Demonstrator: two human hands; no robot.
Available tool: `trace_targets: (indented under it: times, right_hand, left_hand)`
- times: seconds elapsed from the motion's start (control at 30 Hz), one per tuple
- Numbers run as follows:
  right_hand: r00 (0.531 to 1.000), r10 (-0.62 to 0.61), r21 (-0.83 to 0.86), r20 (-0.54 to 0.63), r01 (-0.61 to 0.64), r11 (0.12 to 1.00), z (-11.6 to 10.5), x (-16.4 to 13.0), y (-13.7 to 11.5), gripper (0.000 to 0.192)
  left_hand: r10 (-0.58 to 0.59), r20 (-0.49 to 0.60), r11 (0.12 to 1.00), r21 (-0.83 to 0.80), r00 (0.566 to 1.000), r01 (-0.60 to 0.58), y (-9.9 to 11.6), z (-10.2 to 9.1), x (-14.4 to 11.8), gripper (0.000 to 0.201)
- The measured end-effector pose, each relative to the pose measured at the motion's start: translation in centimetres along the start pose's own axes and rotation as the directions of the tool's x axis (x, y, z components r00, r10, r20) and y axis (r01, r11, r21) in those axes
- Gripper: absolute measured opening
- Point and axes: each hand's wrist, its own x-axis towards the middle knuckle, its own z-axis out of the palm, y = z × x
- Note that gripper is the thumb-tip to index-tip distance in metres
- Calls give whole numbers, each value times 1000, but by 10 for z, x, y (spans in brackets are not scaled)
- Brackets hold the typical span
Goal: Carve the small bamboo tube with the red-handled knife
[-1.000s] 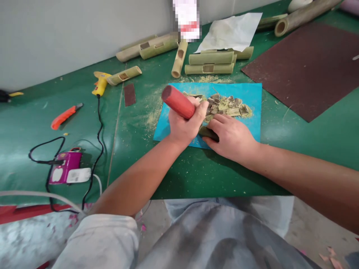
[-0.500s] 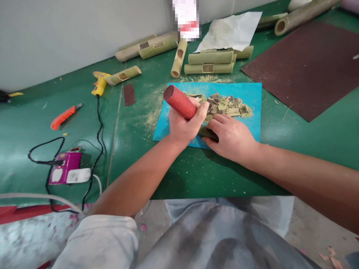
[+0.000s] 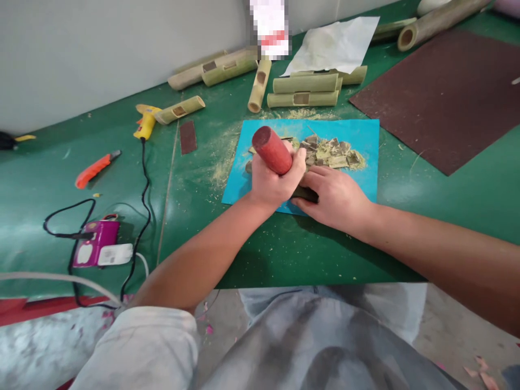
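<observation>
My left hand (image 3: 270,187) is wrapped round the thick red handle (image 3: 273,150) of a tool, whose working end is hidden behind the fingers. The handle leans up and to the left. Close beside it, my right hand (image 3: 341,197) grips a dark greenish piece of bamboo (image 3: 305,194), pressing it down on a blue sheet (image 3: 363,132). Most of this bamboo is covered by my hands. Bamboo chips and shavings (image 3: 331,154) lie heaped on the sheet just beyond my fingers.
Cut bamboo tubes (image 3: 304,84) lie along the back, some under white paper (image 3: 333,43). A brown sheet (image 3: 442,103) is at the right. To the left are a yellow glue gun (image 3: 145,123) with its cord, an orange utility knife (image 3: 95,170) and a purple power block (image 3: 97,241).
My left hand and the red handle have shifted slightly to the right, and the handle points more toward me. My right hand stays almost where it was on the bamboo.
</observation>
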Motion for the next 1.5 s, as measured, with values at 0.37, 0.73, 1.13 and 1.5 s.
trace_targets:
  times: [0.37,0.73,1.13,1.5]
  right_hand:
    - [1000,7,-47,-8,-8,999,-2,0,-3,8]
    - [1000,-22,-67,-13,21,998,-1,-1,-3,8]
    - [997,48,65,53,-52,997,-3,0,-7,8]
    - [997,77,15,9,-77,997,-6,1,-7,20]
  left_hand:
    - [-205,-33,966,-168,978,197,8,1,4,55]
    - [-73,-6,995,-62,997,73,2,-3,0,52]
    - [-85,134,995,-45,987,92,10,0,10,45]
    - [-263,43,947,-179,964,266,14,0,10,50]
